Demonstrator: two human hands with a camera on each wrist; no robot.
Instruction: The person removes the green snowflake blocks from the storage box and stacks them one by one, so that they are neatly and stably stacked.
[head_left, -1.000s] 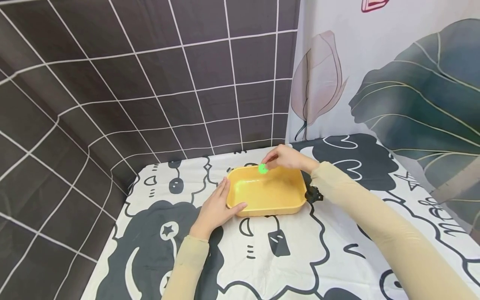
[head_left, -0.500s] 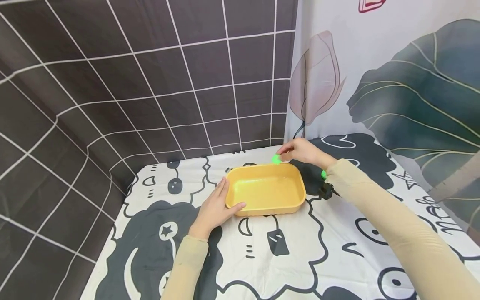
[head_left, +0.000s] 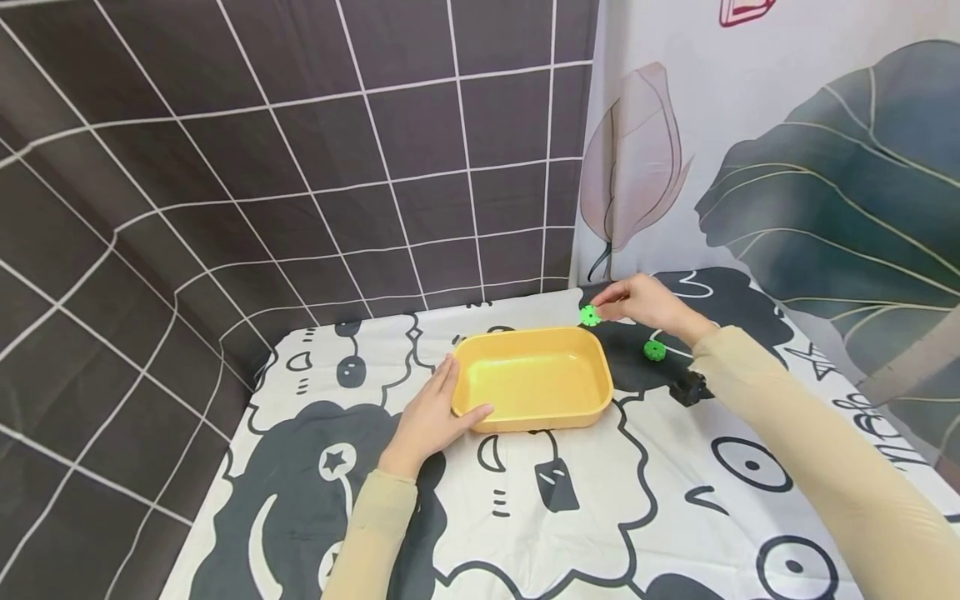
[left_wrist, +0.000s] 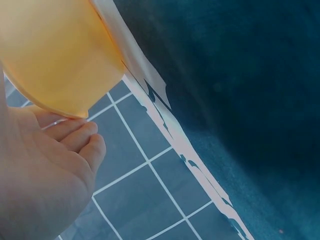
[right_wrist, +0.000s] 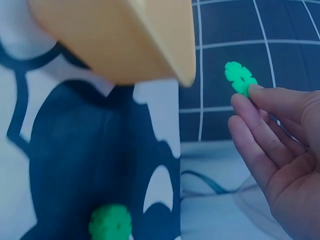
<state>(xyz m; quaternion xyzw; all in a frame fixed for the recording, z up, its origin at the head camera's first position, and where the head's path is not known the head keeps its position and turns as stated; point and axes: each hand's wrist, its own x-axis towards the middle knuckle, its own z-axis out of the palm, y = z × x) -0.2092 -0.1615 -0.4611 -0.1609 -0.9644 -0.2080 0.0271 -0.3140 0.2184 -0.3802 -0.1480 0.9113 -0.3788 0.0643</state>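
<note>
A yellow plastic tray (head_left: 536, 421) sits on the patterned cloth, its inside bare in the head view. My left hand (head_left: 431, 417) holds its left end, thumb over the front rim and fingers along the side; the left wrist view shows those fingertips (left_wrist: 90, 130) at the rim. Beyond the tray's back right corner, my right hand (head_left: 648, 304) pinches a bright green snowflake building disc (right_wrist: 241, 78) between thumb and fingertips, raised above the cloth. A second green notched piece (head_left: 655, 350) lies on the dark print below that hand, blurred in the right wrist view.
The black-and-white cartoon cloth (head_left: 555, 550) covers the surface. A dark grid-patterned curtain (head_left: 375, 167) rises behind and to the left, a flower-print curtain (head_left: 637, 158) at the back right. A small black device (head_left: 690, 389) hangs at my right wrist.
My right hand has moved right with the green disc, from over the tray to beyond its back right corner, uncovering the second green piece. My left hand and the tray stay in place.
</note>
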